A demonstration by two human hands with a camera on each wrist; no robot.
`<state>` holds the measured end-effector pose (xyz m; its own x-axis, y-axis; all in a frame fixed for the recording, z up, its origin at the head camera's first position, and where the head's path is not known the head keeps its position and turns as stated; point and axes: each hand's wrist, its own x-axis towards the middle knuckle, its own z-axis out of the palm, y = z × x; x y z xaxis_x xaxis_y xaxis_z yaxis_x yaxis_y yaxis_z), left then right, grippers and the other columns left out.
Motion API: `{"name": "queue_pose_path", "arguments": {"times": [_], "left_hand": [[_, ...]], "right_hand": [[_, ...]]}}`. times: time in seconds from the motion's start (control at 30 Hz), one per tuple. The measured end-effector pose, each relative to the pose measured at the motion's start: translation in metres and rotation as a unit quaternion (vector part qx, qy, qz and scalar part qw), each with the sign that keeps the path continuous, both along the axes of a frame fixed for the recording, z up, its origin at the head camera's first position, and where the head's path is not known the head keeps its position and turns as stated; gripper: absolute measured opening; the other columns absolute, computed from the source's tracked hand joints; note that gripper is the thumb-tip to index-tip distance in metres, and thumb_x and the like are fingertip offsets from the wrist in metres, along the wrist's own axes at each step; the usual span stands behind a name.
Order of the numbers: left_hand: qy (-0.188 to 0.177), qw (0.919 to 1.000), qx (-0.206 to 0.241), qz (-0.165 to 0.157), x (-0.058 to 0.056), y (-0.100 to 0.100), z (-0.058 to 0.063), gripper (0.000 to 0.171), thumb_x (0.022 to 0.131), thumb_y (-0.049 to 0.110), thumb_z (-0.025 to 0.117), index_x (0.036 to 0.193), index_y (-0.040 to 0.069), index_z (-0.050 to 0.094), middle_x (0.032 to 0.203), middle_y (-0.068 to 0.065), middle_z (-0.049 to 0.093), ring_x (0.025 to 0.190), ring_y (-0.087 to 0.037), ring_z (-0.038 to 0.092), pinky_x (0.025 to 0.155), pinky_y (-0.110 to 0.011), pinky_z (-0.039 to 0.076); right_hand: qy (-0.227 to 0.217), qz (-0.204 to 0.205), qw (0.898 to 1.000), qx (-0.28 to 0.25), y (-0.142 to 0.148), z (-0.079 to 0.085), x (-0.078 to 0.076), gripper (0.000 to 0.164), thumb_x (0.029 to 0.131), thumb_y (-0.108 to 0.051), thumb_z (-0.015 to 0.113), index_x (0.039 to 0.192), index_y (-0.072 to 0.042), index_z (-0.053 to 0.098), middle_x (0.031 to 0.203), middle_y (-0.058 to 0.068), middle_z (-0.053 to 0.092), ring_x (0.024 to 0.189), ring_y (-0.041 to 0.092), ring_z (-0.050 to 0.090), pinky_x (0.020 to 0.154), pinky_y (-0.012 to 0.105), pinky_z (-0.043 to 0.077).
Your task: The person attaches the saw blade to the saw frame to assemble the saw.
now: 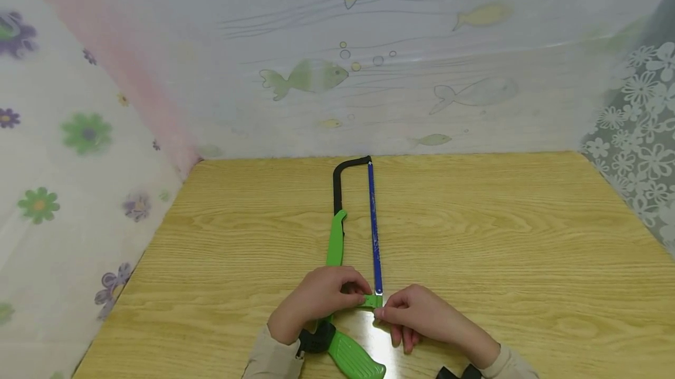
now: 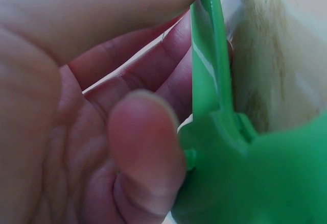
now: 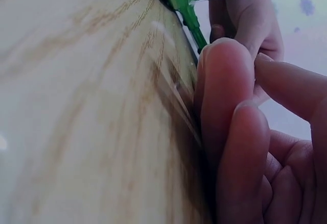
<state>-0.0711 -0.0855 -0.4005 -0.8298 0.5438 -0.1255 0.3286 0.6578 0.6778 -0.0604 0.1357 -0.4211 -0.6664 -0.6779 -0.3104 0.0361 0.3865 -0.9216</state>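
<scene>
A hacksaw lies on the wooden table, with a black front frame, a green body and a green handle toward me. Its blue blade runs along the right side, from the black tip to a short green arm. My left hand pinches that green arm from the left; the left wrist view shows the green frame between thumb and fingers. At the blade's near end, my right hand pinches the end of the green arm. Its fingertips hide the small part between them.
The wooden table reaches back to a wall sheet printed with fish. Flower-patterned sheets hang at the left and right. Black straps sit around the wrists.
</scene>
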Motion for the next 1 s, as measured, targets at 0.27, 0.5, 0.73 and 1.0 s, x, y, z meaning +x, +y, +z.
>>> {"name": "queue_pose_path", "arguments": {"times": [0.27,0.5,0.73,1.0], "left_hand": [[-0.007,1.0,0.003,0.002,0.0002,0.0013,0.0019,0.011,0.083,0.027,0.063,0.093,0.026,0.067,0.079,0.021,0.056,0.07,0.004,0.051,0.065,-0.019,0.042],[0.001,1.0,0.005,-0.001,0.0001,0.0004,0.0015,0.011,0.083,0.026,0.063,0.093,0.026,0.067,0.078,0.02,0.056,0.07,0.004,0.051,0.065,-0.019,0.042],[-0.002,1.0,0.005,0.001,0.0001,-0.0002,0.0011,0.011,0.083,0.027,0.063,0.093,0.026,0.067,0.078,0.021,0.056,0.07,0.005,0.051,0.065,-0.018,0.042],[0.001,1.0,-0.001,0.0,-0.0005,0.0,-0.0006,0.011,0.083,0.028,0.063,0.093,0.027,0.067,0.078,0.021,0.055,0.069,0.005,0.051,0.065,-0.018,0.041]], "right_hand": [[-0.004,0.012,1.0,-0.016,0.0024,-0.0001,-0.0003,0.033,0.088,-0.038,0.053,0.076,-0.01,0.066,0.059,0.005,0.062,0.042,0.017,0.055,0.039,0.027,0.042],[-0.012,0.017,0.999,-0.032,0.0028,0.0008,-0.0008,0.03,0.089,-0.035,0.052,0.082,-0.011,0.067,0.061,0.007,0.063,0.044,0.016,0.056,0.039,0.027,0.043],[-0.007,0.006,1.0,-0.027,0.0015,0.0003,-0.0009,0.029,0.088,-0.035,0.053,0.081,-0.01,0.065,0.058,0.006,0.061,0.042,0.018,0.056,0.037,0.028,0.042],[-0.007,-0.015,1.0,-0.026,0.001,-0.0009,0.0001,0.027,0.086,-0.035,0.057,0.082,-0.009,0.058,0.054,0.005,0.057,0.039,0.02,0.055,0.035,0.027,0.041]]}}
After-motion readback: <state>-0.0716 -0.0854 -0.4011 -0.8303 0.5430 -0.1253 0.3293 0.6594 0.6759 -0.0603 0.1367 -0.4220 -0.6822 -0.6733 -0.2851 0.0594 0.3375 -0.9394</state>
